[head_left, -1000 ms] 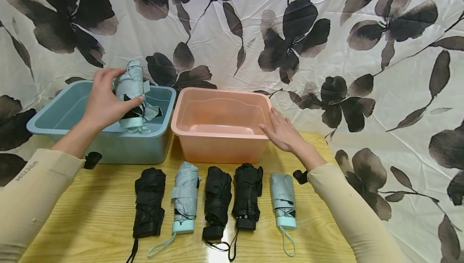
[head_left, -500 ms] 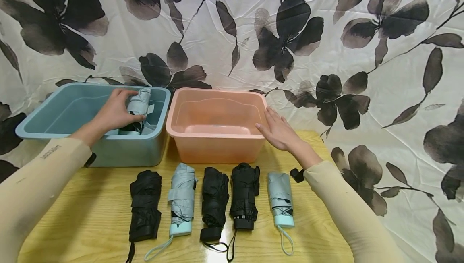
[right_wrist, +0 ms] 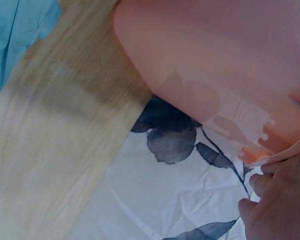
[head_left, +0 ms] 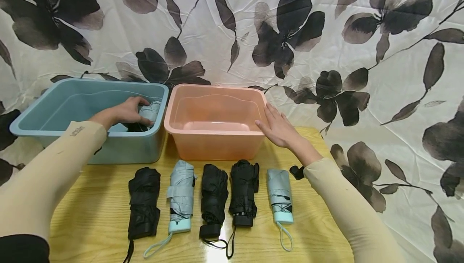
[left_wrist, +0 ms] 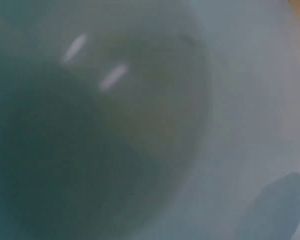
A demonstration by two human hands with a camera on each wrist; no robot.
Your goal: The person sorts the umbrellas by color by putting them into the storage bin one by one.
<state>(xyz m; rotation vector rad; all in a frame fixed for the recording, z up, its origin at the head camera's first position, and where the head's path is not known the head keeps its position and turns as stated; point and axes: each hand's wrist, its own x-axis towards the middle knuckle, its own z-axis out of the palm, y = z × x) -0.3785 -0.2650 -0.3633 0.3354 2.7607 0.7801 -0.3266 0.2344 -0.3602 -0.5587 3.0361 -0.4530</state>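
Observation:
In the head view my left hand [head_left: 127, 112] reaches into the right end of the blue bin [head_left: 90, 150], thumb and fingers round a light blue folded umbrella [head_left: 151, 110]. The lower part of that umbrella is hidden by the hand and the bin's front wall. My right hand [head_left: 278, 128] rests with straight fingers against the right end of the pink bin [head_left: 217, 146]. In the right wrist view, fingertips [right_wrist: 260, 182] touch the pink bin's rim. The left wrist view shows only a blurred, close bluish surface.
In front of the bins several folded umbrellas lie in a row on the wooden table [head_left: 98, 214]: black ones, such as the leftmost umbrella [head_left: 144, 202], and light blue ones, such as the rightmost umbrella [head_left: 280, 194]. A floral cloth [head_left: 232, 33] hangs right behind the bins.
My left hand has lowered the light blue umbrella from above the blue bin's front rim down into its right end. The right hand has stayed at the pink bin.

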